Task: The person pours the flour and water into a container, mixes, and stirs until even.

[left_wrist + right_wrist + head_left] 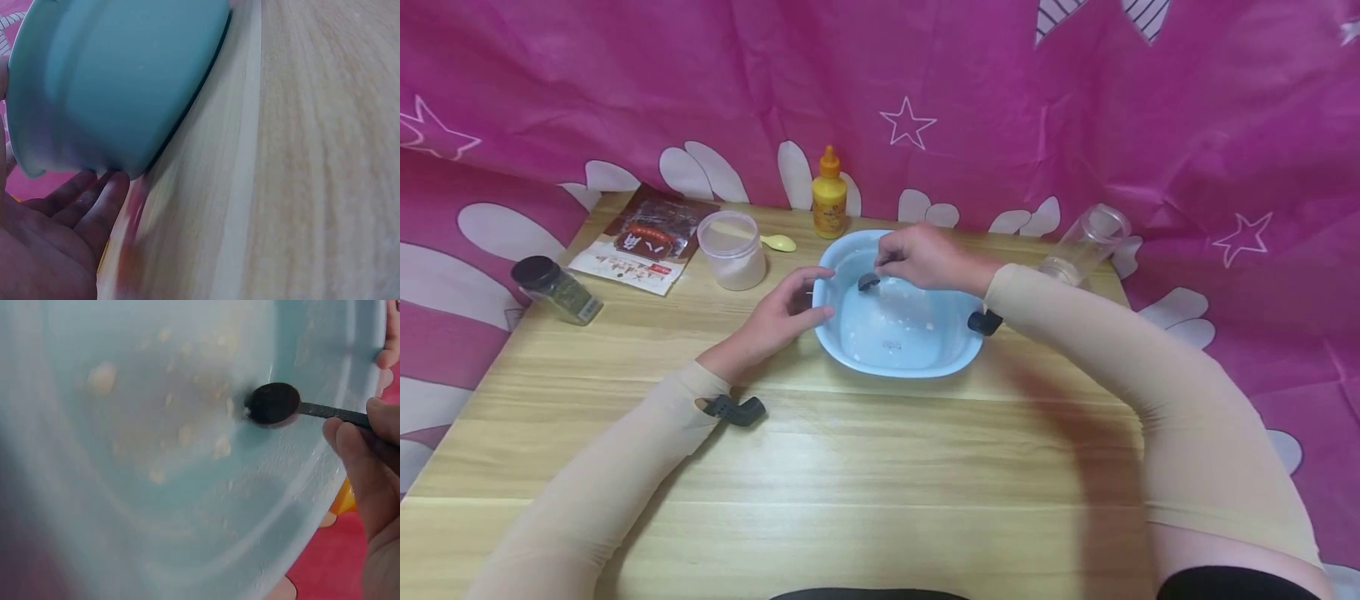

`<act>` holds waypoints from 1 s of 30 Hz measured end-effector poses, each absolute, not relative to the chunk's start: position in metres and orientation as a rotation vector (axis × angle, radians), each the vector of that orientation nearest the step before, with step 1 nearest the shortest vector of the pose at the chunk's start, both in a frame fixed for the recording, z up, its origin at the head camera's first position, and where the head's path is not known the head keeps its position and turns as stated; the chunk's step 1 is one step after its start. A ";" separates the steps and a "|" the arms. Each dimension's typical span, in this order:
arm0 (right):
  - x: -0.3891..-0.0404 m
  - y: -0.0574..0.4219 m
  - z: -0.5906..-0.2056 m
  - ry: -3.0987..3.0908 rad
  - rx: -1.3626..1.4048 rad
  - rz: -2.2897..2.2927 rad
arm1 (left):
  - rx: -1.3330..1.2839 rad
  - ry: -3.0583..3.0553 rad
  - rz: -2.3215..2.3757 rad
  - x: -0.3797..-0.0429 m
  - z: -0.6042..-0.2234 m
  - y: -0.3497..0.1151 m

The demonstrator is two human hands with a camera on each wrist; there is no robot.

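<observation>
A light-blue plastic basin (pixel 895 362) stands on the wooden table and holds cloudy liquid with whitish lumps. My left hand (pixel 780 315) grips the basin's left side. Its thumb and a fingertip are at the rim, while other fingers (pixel 103 209) press the outer wall from below the rim. Over the basin's far left part, my right hand (pixel 917 257) pinches the thin handle of a small black spoon (pixel 275 404). The spoon's round bowl is down inside the basin, near the lumps.
Left of the basin are a clear tub (pixel 733 265) of white powder, a yellow spoon (pixel 778 242), a brown-and-white packet (pixel 643 237) and a black-lidded spice jar (pixel 559 290). Behind stands a yellow bottle (pixel 830 200); a clear jar (pixel 1086 242) is at right. A pink curtain (pixel 985 108) hangs behind.
</observation>
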State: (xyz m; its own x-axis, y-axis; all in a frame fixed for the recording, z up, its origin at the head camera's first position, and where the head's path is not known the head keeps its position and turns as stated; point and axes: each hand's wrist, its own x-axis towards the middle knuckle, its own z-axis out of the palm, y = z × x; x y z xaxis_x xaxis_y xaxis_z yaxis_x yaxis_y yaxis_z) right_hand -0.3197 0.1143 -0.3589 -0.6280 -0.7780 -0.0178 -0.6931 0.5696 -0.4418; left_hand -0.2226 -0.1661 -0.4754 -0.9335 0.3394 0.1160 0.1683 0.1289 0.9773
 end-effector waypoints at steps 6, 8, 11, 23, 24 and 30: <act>-0.320 0.124 -0.356 2.598 -1.473 -0.358 | 0.492 2.273 1.916 -0.222 -0.474 -0.166; -0.320 0.127 -0.354 2.585 -1.528 -0.284 | 0.484 2.279 1.914 -0.221 -0.473 -0.166; -0.318 0.134 -0.350 2.551 -1.571 -0.221 | 0.477 2.282 1.910 -0.221 -0.473 -0.167; -0.303 0.156 -0.343 2.528 -1.493 -0.142 | 0.498 2.282 1.895 -0.223 -0.474 -0.166; -0.302 0.156 -0.343 2.520 -1.481 -0.161 | 0.496 2.285 1.892 -0.223 -0.473 -0.166; -0.295 0.145 -0.342 2.431 -1.283 -0.384 | 0.499 2.292 1.890 -0.223 -0.473 -0.166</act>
